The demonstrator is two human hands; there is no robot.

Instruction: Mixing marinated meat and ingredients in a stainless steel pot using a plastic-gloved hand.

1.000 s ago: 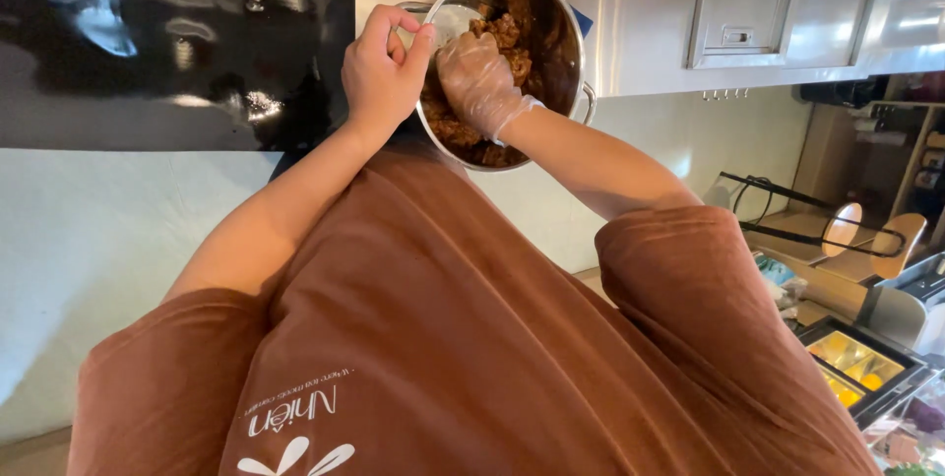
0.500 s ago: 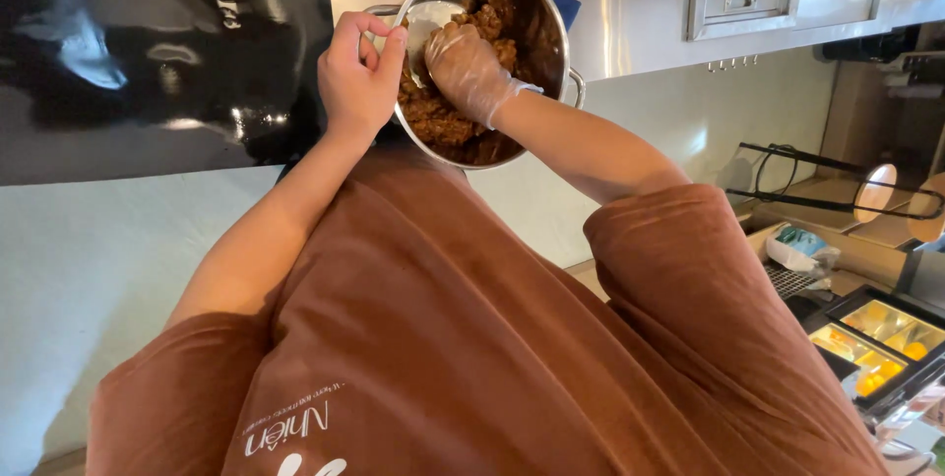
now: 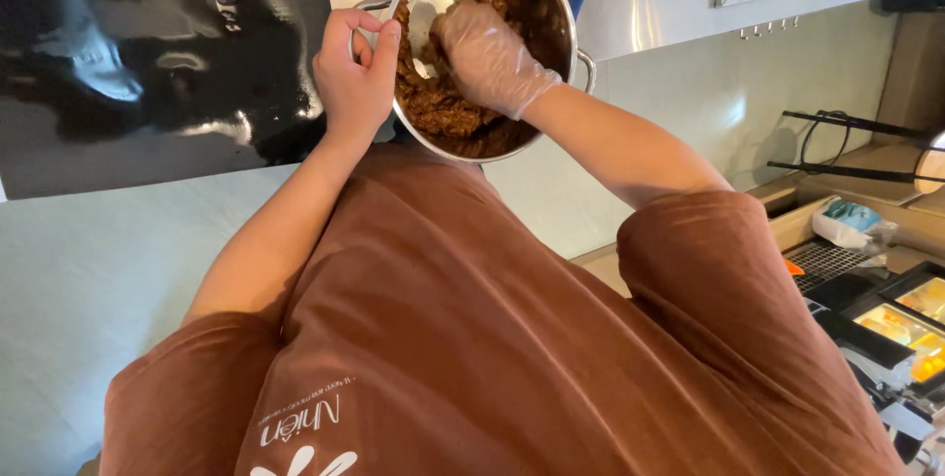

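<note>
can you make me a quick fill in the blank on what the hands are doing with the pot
1. The right hand wears a clear ____ and presses into the brown mixture.
2. The bare left hand grips the ____ of the metal pot.
3. The person's shirt is ____ in colour.
4. Left of the pot lies a glossy ____ sheet.

Missing words: glove; rim; brown; black

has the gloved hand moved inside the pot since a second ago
Yes. The gloved right hand was over the mix by the far rim; against the pot's rim it now lies nearer the middle, pressed into the brown mix.
</note>
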